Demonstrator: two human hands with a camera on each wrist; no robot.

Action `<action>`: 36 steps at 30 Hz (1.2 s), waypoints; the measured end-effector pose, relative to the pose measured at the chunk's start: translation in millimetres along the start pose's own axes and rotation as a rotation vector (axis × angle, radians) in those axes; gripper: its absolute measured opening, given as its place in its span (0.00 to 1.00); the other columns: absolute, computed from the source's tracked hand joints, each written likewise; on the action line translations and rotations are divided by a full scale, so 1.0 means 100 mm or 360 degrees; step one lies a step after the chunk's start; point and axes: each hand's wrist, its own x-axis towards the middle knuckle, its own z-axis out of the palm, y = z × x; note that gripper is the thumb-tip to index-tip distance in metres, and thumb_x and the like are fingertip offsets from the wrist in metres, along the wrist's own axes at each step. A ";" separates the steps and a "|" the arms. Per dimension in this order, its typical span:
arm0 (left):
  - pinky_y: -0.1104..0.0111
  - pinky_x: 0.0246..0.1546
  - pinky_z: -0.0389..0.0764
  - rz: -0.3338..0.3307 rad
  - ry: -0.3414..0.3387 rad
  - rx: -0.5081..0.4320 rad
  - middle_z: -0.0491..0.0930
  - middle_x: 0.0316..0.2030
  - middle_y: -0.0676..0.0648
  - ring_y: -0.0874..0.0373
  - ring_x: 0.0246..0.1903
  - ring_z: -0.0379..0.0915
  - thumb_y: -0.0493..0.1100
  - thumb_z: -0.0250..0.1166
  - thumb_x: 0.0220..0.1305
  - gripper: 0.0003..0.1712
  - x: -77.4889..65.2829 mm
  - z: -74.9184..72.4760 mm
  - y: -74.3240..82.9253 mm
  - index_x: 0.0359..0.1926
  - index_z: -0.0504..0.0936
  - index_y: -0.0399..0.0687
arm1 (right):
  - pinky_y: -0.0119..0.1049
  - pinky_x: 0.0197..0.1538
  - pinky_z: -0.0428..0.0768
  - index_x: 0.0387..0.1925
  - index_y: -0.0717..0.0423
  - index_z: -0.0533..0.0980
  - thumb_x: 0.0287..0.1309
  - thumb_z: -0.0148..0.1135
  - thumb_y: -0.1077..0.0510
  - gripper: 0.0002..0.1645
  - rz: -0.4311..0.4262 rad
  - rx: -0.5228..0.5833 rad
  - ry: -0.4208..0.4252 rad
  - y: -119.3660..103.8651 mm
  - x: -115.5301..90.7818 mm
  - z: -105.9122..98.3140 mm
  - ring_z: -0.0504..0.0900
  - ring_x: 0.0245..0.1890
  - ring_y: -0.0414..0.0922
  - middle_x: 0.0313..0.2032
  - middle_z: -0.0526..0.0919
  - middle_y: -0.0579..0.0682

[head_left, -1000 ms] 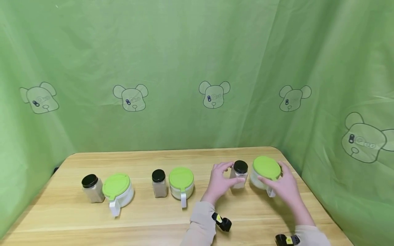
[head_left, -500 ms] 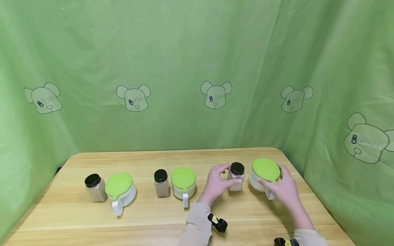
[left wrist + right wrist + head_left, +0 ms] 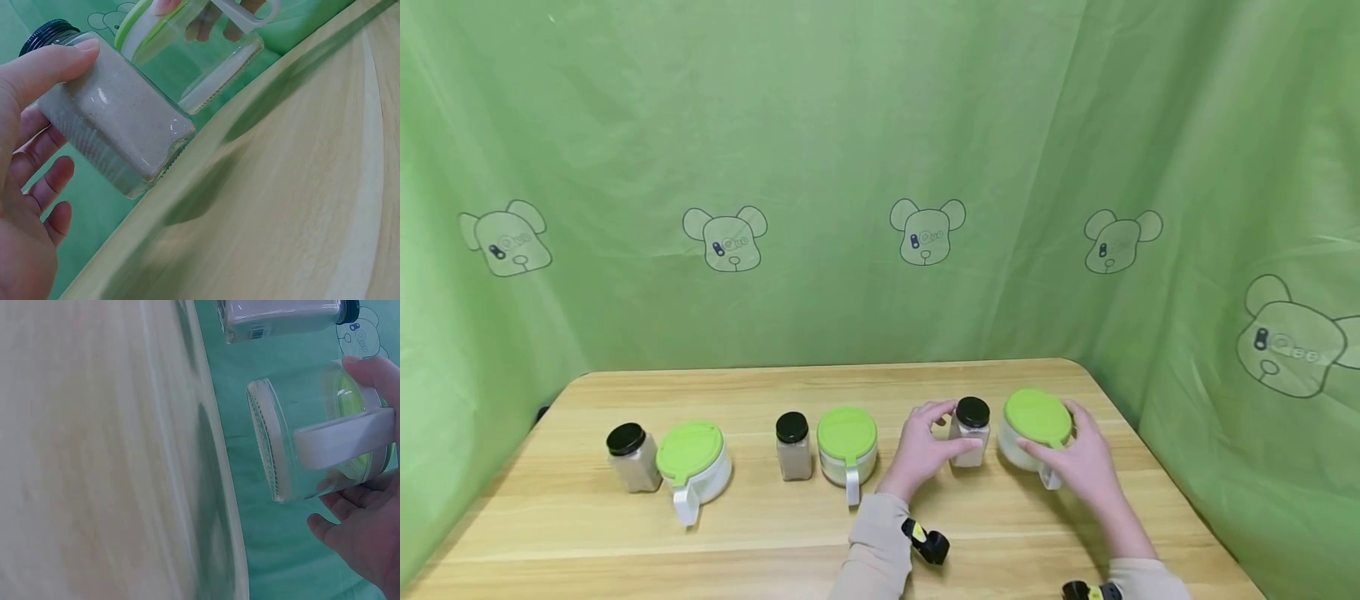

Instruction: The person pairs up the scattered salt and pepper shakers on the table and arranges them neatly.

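Observation:
My left hand (image 3: 919, 448) holds a square clear jar (image 3: 968, 448) with a black screw lid and pinkish-grey powder inside, thumb on the near side. In the left wrist view the jar (image 3: 119, 112) hangs above the table, apart from its shadow. To its right, my right hand (image 3: 1086, 457) grips a round glass seasoning pot (image 3: 1036, 417) by its upper part, near the green lid. Its white handle (image 3: 344, 439) points toward me, and a thin white layer lies at the bottom. The pot is also off the table. A small gap separates the two containers.
Left of my hands stand a black-lidded jar (image 3: 793, 450) and a green-lidded pot (image 3: 847, 442). A similar jar (image 3: 634, 460) and pot (image 3: 692, 467) stand further left. Green cloth (image 3: 820, 300) hangs behind the wooden table (image 3: 760, 542).
Both hands have moved a little left and toward me, carrying the black-lidded jar and the green-lidded pot. The other containers have stayed in place; the head view shifted slightly.

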 end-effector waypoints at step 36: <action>0.66 0.49 0.71 -0.0068 -0.0061 0.0073 0.80 0.56 0.51 0.55 0.50 0.70 0.51 0.79 0.45 0.38 0.02 -0.08 -0.15 0.59 0.79 0.51 | 0.68 0.63 0.64 0.71 0.68 0.52 0.45 0.75 0.41 0.64 0.0029 -0.0078 -0.0189 -0.06 -0.03 0.19 0.66 0.63 0.68 0.66 0.63 0.72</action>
